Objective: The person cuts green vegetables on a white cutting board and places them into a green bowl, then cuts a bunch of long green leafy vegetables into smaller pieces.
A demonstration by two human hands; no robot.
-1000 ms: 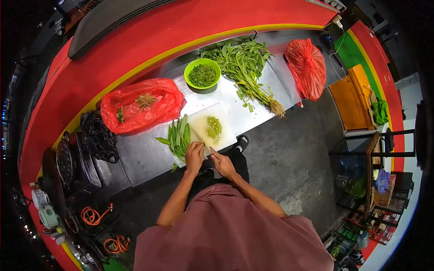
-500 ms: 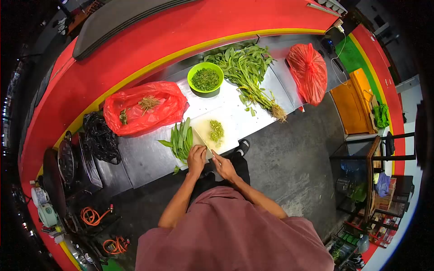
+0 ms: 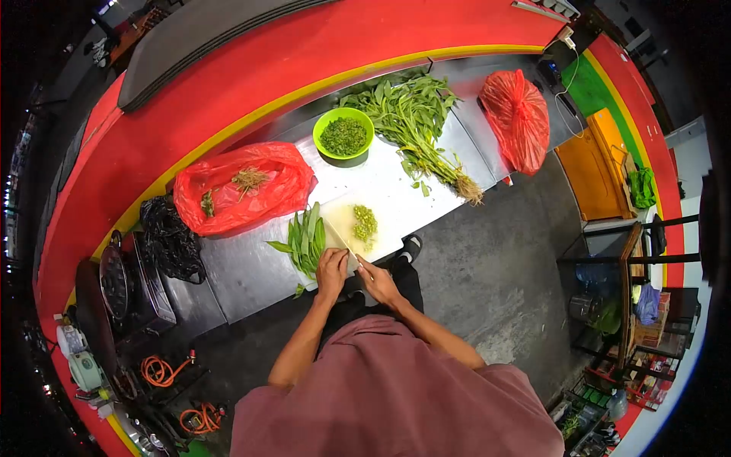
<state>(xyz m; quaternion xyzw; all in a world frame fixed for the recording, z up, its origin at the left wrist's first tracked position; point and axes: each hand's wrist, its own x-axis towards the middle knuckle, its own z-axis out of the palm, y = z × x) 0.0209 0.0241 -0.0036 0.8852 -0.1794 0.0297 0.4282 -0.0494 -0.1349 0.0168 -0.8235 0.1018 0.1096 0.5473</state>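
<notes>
A: Where is the knife (image 3: 349, 247) sitting?
B: It is lying slantwise over the cutting board (image 3: 385, 233). The right hand (image 3: 378, 282) is wrapping its fingers around the handle, presumably for blade control.
A: And the left hand (image 3: 332, 273)?
B: It is bending its fingers narrowly at the board's near edge, likely for steadying. What they are holding is hidden; I cannot tell.
A: Where are the chopped pieces (image 3: 365, 222) resting?
B: They are occupying the board's right side, apparently for separation from the leafy greens (image 3: 307, 236) lying toward its left.

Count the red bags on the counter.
2: the open bag, left of the bowl; the closed bag, right of the leafy bunch.
</notes>
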